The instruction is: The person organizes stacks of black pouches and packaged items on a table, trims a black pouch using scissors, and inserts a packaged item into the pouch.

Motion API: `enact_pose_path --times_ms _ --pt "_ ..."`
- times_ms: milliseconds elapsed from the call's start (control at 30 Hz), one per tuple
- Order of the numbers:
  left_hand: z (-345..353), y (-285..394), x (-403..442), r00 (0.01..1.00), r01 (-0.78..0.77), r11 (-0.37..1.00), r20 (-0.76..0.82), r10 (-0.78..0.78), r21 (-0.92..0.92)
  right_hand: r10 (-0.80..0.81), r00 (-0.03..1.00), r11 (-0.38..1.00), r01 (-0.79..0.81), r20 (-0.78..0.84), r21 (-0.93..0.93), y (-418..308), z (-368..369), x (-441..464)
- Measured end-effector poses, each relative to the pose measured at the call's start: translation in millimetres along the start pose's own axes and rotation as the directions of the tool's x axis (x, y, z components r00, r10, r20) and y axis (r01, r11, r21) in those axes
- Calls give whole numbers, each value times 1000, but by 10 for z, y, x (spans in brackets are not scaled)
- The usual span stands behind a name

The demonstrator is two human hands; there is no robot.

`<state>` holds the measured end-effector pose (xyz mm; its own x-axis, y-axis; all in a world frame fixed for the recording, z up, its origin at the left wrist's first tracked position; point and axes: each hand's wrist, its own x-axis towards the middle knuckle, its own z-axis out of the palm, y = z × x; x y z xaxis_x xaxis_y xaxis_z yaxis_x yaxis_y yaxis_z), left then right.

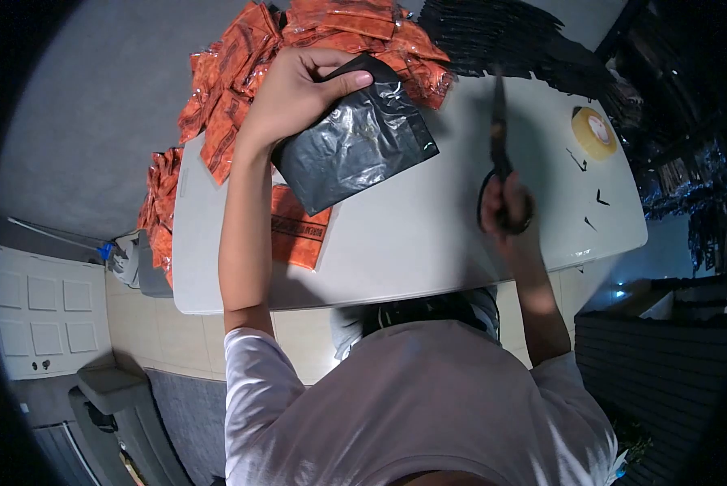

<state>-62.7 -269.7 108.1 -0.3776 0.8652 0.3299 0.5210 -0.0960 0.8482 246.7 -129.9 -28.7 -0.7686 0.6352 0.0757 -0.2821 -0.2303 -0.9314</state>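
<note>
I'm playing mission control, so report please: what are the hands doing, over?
Left hand pinching black pouch. Right hand gripping scissors, blurred, apart from the pouch. In the way: orange packet on table, partly hidden by the pouch.

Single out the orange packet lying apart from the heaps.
The packet by the table's near edge, partly hidden by the black bag in the left hand; the others are heaped farther back and off to the left.

- Shirt [416,381]: white (greyish in shade), creased.
- Sleeves [254,368]: short, wrinkled.
- Left hand [303,93], right hand [507,206]: both bare.
- Lap cloth [424,312]: black, partly hidden.
</note>
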Motion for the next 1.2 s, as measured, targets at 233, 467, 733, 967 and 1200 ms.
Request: enact_pose_path --times_ms 233,467,733,967,1200 --pt "169 -20 32 868 -445 868 -134 479 222 128 990 654 -130 60 746 -214 -244 116" --pt "766 -437 -759 823 -556 639 460 333 532 171 985 707 -143 29 692 -199 -728 -32" --pt "653 -811 -614 981 -122 906 190 47 405 243 964 942 -261 -107 -211 -589 -986 -28" --pt "1211 -951 -339 893 -393 854 362 267 342 135 983 986 -121 -125 114 -231 -624 560" --pt "1321 -996 -501 853 -515 665 405 331 541 337 941 941 -337 -5 -21 -117 -925 839"
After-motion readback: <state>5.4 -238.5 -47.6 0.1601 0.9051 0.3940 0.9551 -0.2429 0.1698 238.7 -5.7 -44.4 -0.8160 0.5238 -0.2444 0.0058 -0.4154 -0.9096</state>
